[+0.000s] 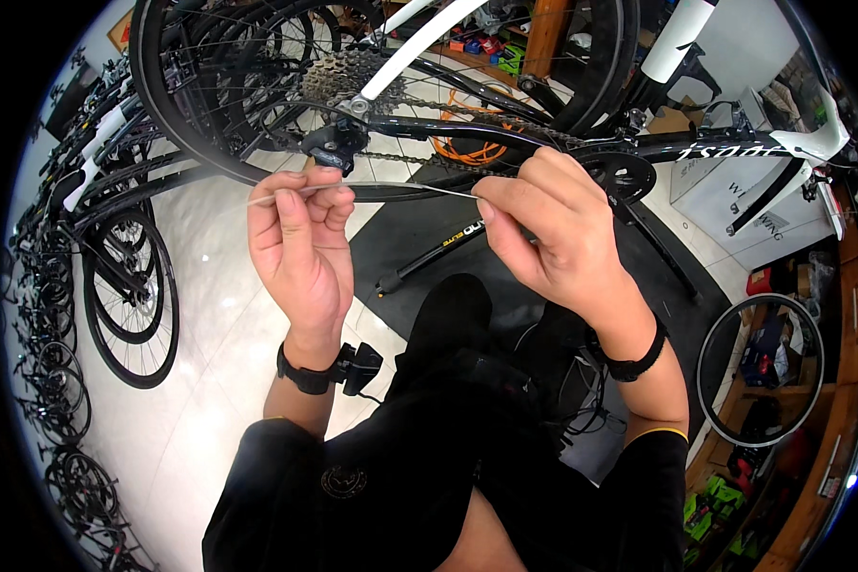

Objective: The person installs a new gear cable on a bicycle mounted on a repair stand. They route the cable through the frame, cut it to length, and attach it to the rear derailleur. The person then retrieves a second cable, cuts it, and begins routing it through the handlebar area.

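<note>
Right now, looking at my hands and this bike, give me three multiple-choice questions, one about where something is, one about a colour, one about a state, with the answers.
1. Where does the thin cable run?
A. Between the two hands, below the rear derailleur
B. Across the floor by the wheels on the left
C. Around the loose wheel on the right

2. What colour are the bands on both wrists?
A. White
B. Black
C. Orange

3. How does the left hand hold the cable?
A. Open palm, not touching
B. Fingers closed around it
C. Resting on the tyre

Answers:
1. A, the cable stretches from the left hand to the right hand just under the derailleur.
2. B, the left wristband and right wristband are both black.
3. B, the left fingers curl over the cable; the right pinches its other end.
</note>
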